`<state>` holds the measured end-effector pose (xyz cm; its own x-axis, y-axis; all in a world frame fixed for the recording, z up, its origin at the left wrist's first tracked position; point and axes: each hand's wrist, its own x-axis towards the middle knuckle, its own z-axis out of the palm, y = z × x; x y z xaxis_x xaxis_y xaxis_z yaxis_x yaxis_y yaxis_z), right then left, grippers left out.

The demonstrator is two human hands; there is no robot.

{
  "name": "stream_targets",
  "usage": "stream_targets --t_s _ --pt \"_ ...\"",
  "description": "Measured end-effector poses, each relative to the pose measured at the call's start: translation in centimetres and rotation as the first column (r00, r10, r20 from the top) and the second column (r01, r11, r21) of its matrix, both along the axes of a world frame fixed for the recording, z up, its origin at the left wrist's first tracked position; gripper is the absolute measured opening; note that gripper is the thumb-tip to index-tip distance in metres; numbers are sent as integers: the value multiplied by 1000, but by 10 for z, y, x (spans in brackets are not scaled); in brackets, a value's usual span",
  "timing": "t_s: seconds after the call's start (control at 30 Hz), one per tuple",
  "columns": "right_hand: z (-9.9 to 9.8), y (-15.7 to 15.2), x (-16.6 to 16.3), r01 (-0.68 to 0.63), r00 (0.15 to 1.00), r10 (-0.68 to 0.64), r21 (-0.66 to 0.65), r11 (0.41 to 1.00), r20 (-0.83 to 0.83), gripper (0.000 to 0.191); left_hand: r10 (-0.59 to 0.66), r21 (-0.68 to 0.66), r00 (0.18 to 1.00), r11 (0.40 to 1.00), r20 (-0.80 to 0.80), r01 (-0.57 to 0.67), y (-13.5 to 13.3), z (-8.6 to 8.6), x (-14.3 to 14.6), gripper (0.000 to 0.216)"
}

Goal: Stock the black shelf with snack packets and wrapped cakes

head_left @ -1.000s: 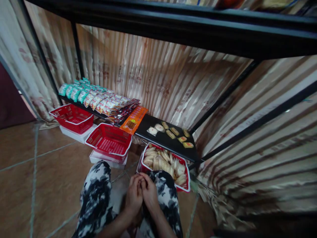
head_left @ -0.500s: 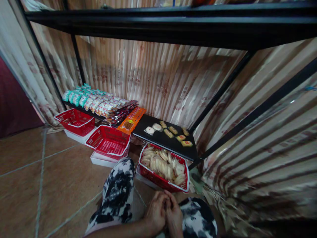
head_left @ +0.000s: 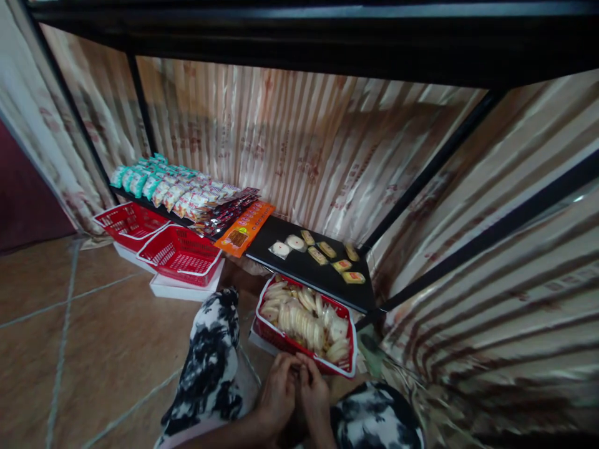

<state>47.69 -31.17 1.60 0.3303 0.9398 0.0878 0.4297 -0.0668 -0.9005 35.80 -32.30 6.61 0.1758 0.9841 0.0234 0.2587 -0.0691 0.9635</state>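
My left hand (head_left: 277,391) and my right hand (head_left: 314,394) are side by side between my knees, fingers curled inward and closed. Their fingertips meet or nearly meet, and anything inside them is hidden. Just beyond the fingers stands a red basket (head_left: 286,342) with a white rim, its near edge partly behind my hands; I cannot tell whether they touch it. Round, pale packaged pastries (head_left: 302,318) fill this basket, many stacked on edge.
A low black shelf (head_left: 306,269) bears two white round packets (head_left: 287,244), several yellow packets (head_left: 344,265), an orange packet (head_left: 244,229) and rows of small snack bags (head_left: 175,193). Two red baskets (head_left: 187,255) stand at left on white boxes (head_left: 180,288). A black upper shelf (head_left: 299,43) hangs overhead.
My hands have moved forward, closer to the filled basket, and slightly apart at the wrists. The view has shifted, so the upper shelf sits higher in frame and the left baskets lie further left.
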Motion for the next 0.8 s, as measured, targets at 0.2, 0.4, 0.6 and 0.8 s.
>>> stream_targets --t_s 0.2,0.4,0.6,0.8 --pt "13 23 2 -28 1000 28 26 999 13 35 67 18 993 998 -94 -65 35 2 2 41" --pt "15 46 16 -48 997 46 44 998 54 35 94 -8 947 995 -307 -101 83 7 1 40" --pt "-3 63 35 48 985 -56 51 998 165 37 40 -67 903 995 -429 -76 116 -3 8 43" --pt "-20 77 42 135 932 -153 75 988 327 40 -22 -124 841 991 -541 -54 138 -6 19 46"
